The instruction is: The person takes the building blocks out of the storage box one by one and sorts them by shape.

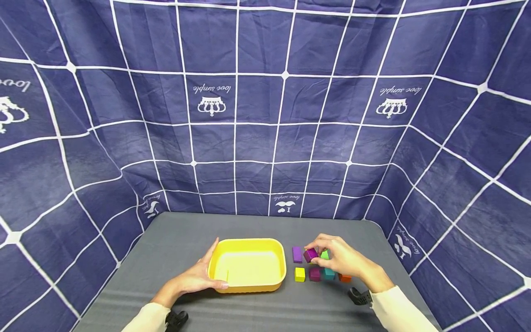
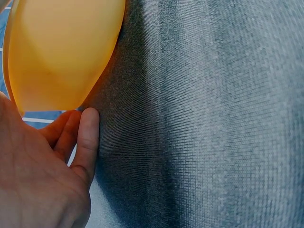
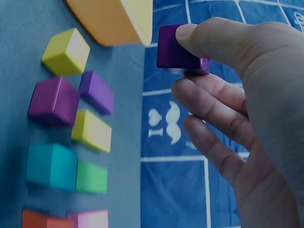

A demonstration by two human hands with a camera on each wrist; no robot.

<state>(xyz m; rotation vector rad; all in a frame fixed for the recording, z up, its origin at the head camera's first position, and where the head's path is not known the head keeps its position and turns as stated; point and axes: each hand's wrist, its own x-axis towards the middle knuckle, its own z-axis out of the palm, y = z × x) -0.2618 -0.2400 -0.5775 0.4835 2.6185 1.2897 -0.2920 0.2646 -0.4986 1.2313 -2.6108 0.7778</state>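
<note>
A dark purple block is pinched between the thumb and fingers of my right hand, lifted above the other blocks. Below it, two rows of blocks lie on the table, among them a yellow cube, a magenta cube, a teal cube and a flat violet block. My left hand spans the left end of a yellow tray, thumb at the near rim and index finger along the far left corner. In the left wrist view, other fingers rest against the tray's end, low by the table.
A green block, an orange-red block, a pink block and a yellow block complete the rows right of the tray. Blue cloth with white lines hangs behind and beside the grey table.
</note>
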